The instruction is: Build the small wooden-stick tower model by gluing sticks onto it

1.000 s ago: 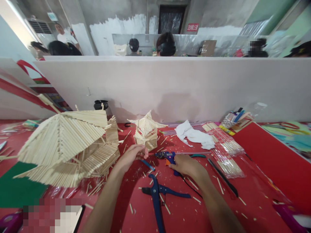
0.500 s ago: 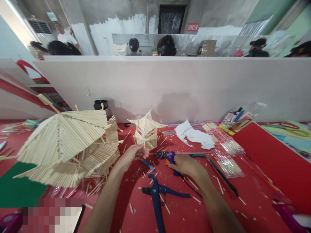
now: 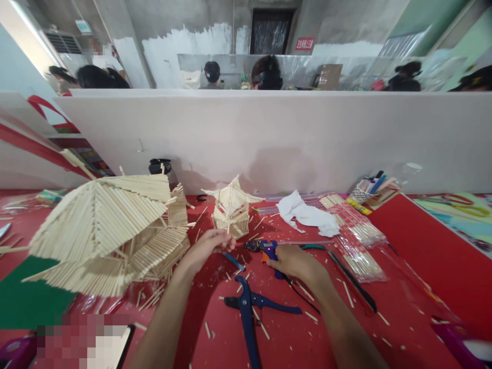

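My right hand is wrapped round a blue hot glue gun with an orange trigger and a small red light. Its nozzle points left, close to the fingertips of my left hand. Those fingers are pinched together; whatever is between them is hidden or too small to make out. Just behind my left hand stands a small pavilion model made of pale wooden sticks, with a pointed roof and upturned corners. A thin blue strip lies on the table below the left fingertips.
A larger stick-built pavilion stands at left. Blue cutters lie in front among stick scraps. Rightward are a white cloth, bagged sticks, a black-handled tool and a pen basket. A white partition closes off the back.
The fingers of my left hand have shifted very slightly, while the glue gun and my right hand stay in place. Beyond the partition, a person's head has moved a little to the right.
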A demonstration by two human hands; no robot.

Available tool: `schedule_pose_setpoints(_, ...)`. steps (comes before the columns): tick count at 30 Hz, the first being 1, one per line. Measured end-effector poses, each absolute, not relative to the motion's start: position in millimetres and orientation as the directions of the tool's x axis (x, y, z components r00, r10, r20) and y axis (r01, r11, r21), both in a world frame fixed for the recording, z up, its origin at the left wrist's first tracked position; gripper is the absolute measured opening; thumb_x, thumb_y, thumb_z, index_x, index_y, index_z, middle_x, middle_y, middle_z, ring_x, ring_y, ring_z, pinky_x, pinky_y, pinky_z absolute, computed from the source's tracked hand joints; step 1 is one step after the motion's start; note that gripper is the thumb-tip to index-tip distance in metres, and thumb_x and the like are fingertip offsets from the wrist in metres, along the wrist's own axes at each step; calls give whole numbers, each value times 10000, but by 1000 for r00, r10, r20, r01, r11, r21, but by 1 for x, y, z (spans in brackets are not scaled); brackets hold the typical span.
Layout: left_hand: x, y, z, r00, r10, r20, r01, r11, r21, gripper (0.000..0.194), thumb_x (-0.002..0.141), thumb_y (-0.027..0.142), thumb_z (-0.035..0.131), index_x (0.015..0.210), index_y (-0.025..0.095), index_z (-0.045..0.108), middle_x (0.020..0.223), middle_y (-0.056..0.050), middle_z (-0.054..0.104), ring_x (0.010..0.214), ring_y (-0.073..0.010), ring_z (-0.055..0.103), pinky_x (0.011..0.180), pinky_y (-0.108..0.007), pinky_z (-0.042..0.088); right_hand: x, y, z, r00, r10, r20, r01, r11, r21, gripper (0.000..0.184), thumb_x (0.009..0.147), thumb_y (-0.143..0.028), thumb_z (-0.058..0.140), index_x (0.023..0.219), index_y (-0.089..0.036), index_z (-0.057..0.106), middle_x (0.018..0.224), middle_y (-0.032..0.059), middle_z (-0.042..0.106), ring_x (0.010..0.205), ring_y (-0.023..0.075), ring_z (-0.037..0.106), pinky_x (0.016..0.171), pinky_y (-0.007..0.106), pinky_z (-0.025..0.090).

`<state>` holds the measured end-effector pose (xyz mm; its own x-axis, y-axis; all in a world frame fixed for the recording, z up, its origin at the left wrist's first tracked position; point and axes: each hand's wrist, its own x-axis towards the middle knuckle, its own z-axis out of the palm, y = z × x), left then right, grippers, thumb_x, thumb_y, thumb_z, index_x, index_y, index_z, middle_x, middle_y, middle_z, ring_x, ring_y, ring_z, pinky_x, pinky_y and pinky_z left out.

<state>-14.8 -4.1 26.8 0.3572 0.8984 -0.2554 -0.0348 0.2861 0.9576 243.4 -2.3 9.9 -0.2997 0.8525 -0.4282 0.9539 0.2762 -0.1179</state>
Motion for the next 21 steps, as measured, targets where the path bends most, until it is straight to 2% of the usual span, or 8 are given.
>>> schedule_pose_setpoints(3, -17, -4, 26, 367, 902, -229, 45, 229, 972, 269, 718, 415, 720, 746, 149, 692, 759, -53, 674, 729, -154, 582, 699, -242, 425, 244, -2, 10, -293, 851, -435, 956, 266, -123, 396, 883, -451, 538, 997, -110, 704, 1032, 189, 712, 953, 309, 677, 780, 333, 466)
schedule_pose_setpoints(7, -19, -4, 26, 363, 910, -203, 65, 192, 979, 300, 725, 446, 720, 762, 149, 694, 774, -56, 675, 752, -162, 587, 733, -263, 430, 243, -2, 11, -284, 852, -441, 959, 256, -123, 393, 879, -443, 545, 997, -104, 704, 1020, 190, 712, 952, 310, 676, 778, 334, 467)
schedule_pose_setpoints(13, -19, -6, 34, 348, 906, -242, 91, 224, 970, 340, 714, 478, 716, 783, 145, 715, 780, -62, 675, 758, -169, 581, 702, -254, 426, 245, -2, 14, -285, 860, -423, 958, 250, -137, 347, 875, -423, 561, 948, -122, 716, 981, 170, 726, 926, 293, 685, 753, 312, 461)
schedule_pose_setpoints(21, -22, -5, 32, 346, 917, -201, 147, 158, 976, 398, 752, 534, 679, 828, 147, 736, 801, -73, 694, 770, -180, 590, 685, -243, 413, 247, -7, 25, -263, 888, -378, 965, 234, -120, 306, 887, -386, 557, 938, -126, 709, 970, 179, 720, 895, 307, 688, 699, 315, 447)
